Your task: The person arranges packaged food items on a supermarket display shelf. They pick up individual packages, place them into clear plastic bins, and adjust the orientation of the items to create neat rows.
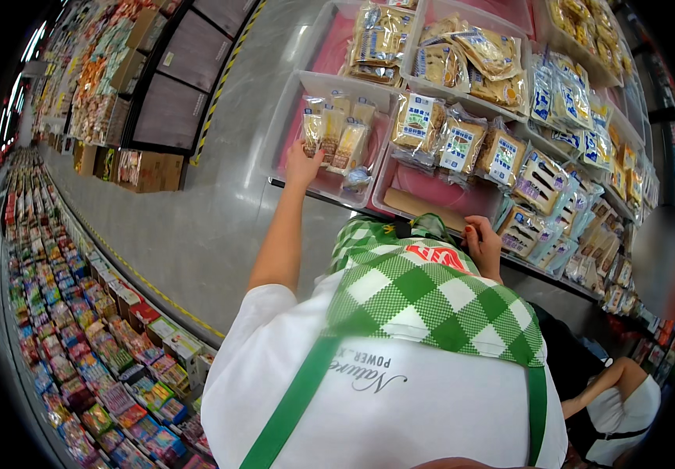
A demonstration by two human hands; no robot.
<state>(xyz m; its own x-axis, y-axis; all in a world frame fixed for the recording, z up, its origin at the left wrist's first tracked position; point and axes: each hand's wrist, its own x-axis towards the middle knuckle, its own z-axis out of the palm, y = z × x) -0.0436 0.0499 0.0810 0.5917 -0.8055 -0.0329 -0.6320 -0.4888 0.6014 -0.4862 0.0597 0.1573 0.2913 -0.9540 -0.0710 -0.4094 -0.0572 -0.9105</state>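
Note:
My left hand point(304, 167) reaches into a translucent plastic bin point(273, 138), its thumb and fingers around the lower end of the leftmost wrapped bread packet point(312, 130). Several similar long packets point(349, 146) stand beside it, with a crumpled clear wrapper point(357, 179) at the bin's near corner. My right hand point(482, 240), fingers curled, is at the near edge of the neighbouring bin; whether it grips anything is unclear. A brown cardboard piece point(422, 206) lies along that bin's pink bottom, in front of upright packs of sliced bread point(418, 123).
More bins of packaged bread point(440, 64) extend ahead and right. A person point(613, 404) is at the lower right. Shelves of packaged goods point(108, 363) line the left, beyond the grey floor point(167, 234). Cardboard boxes point(149, 170) stand at the upper left.

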